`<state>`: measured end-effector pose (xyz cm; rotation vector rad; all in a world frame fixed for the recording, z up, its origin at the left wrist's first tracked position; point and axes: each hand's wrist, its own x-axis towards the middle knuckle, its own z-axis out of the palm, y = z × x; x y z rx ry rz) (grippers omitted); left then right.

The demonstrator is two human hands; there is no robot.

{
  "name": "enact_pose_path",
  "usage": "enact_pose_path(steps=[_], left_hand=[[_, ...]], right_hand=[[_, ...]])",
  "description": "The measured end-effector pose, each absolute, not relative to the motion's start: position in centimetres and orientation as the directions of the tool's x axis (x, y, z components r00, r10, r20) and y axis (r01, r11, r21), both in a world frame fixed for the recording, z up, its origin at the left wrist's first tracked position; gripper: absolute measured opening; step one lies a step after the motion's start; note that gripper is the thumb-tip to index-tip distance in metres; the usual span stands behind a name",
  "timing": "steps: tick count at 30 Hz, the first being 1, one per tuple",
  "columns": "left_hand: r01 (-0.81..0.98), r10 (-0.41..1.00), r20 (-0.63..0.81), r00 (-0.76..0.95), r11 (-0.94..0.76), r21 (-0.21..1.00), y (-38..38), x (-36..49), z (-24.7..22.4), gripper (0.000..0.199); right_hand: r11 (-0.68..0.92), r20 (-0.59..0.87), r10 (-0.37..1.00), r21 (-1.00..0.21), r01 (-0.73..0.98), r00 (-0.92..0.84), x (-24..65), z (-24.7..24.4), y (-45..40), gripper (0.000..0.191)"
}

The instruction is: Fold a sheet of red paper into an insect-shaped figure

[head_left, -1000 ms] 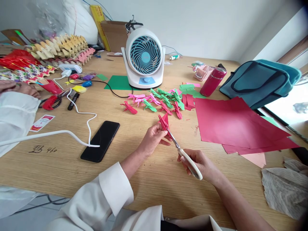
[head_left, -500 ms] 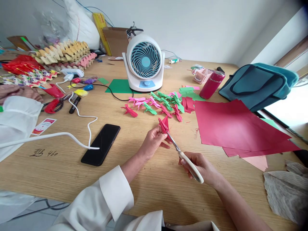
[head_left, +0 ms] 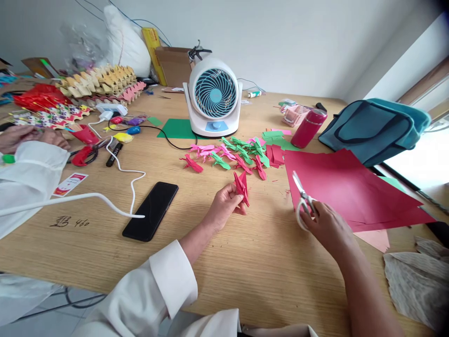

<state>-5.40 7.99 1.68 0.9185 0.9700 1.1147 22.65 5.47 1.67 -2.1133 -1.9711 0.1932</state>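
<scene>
"What do we have nearest us?"
"Our right hand (head_left: 328,228) grips the scissors (head_left: 304,200) by the handles, over the left edge of the red sheets (head_left: 336,187), blades pointing away. Whether they touch the paper, we can't tell."
"And our left hand (head_left: 226,203)?"
"Its fingers pinch a folded red paper piece (head_left: 241,188), held up above the tabletop (head_left: 224,276), well apart from the scissors."
"What lies about us?"
"To our left we have a black phone (head_left: 150,211), with a white cable (head_left: 112,206) crossing it. On our right, a grey cloth (head_left: 417,281) sits near the sheets."
"Further off?"
"Just beyond the red piece we see folded figures (head_left: 242,154) in pink, green and red, grouped together. Left of us, another person's sleeve (head_left: 31,166) rests near the tabletop's edge."
"And furthest?"
"A red bottle (head_left: 309,128) stands beside a teal bag (head_left: 375,131). Beyond the figures stands a white fan (head_left: 215,98), and behind it, a cardboard box (head_left: 175,65)."
</scene>
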Motion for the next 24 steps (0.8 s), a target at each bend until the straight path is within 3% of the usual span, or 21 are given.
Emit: enact_pose_path(steps=[5,11,13,15,17,18,20,24], left_hand=[[-0.240,0.969,-0.148,0.199,0.195,0.951,7.8,-5.3,1.5,0.023],[-0.179,0.962,-0.114,0.247,0.161,0.971,7.4,-4.8,1.2,0.021],[-0.172,0.956,-0.104,0.274,0.155,0.973,7.2,-4.5,1.1,0.020],[-0.167,0.948,-0.091,0.306,0.147,0.975,6.9,-4.3,1.0,0.020],[-0.151,0.939,-0.078,0.334,0.136,0.979,6.7,-4.0,0.7,0.022],[-0.137,0.934,-0.075,0.348,0.130,0.982,6.6,-3.9,0.6,0.023],[-0.095,0.923,-0.075,0.378,0.119,0.988,6.3,-3.6,0.2,0.024],[0.015,0.912,-0.083,0.402,0.084,0.996,5.8,-3.3,-0.1,0.021]], right_hand=[[-0.278,0.022,0.960,0.033,0.960,0.278,25.8,1.1,6.3,0.042],[-0.309,0.089,0.948,0.031,0.951,0.305,26.3,1.6,5.9,0.043],[-0.255,0.202,0.942,-0.095,0.962,0.269,24.9,1.9,5.7,0.038],[-0.056,0.281,0.942,-0.415,0.908,0.186,22.5,2.3,5.4,0.032],[0.085,0.155,0.987,-0.763,0.641,0.054,19.7,2.7,5.0,0.035],[0.083,0.070,0.997,-0.873,0.481,-0.046,18.3,2.9,4.9,0.040],[0.022,-0.024,0.986,-0.960,0.278,-0.163,16.0,3.2,4.7,0.043],[-0.034,-0.067,0.979,-0.985,0.168,-0.193,14.2,3.0,4.5,0.037]])
